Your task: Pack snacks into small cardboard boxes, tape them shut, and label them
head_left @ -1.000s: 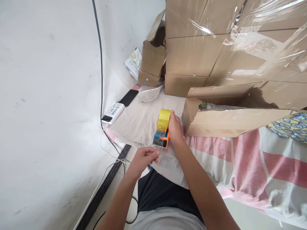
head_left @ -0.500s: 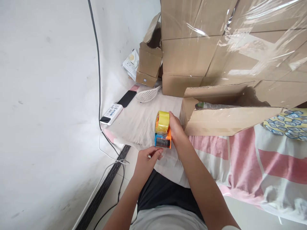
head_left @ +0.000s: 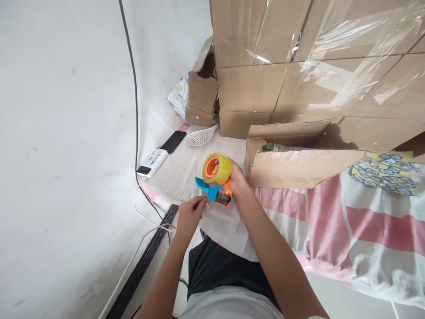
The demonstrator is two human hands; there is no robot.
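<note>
My right hand (head_left: 237,178) grips an orange and blue tape dispenser (head_left: 223,195) from its right side. A roll of yellowish tape (head_left: 223,170) sits on its orange hub, with a blue flap and a dark roller below. My left hand (head_left: 192,212) is closed in a pinch just left of the dispenser's lower end. What its fingertips hold, if anything, is too small to make out. To the right of the dispenser stands an open cardboard box (head_left: 299,170) with a printed packet (head_left: 282,147) inside.
Large cardboard boxes (head_left: 252,88) under clear plastic fill the back. A smaller torn box (head_left: 201,95), a white slotted ladle (head_left: 201,137), a black phone-like slab (head_left: 174,141) and a white box (head_left: 153,162) lie along the wall. A dark cable (head_left: 134,88) hangs at left.
The dispenser has turned in my right hand, so its hub and blue flap now show. My left hand has moved left, slightly away from the roller. The camera view has shifted a little.
</note>
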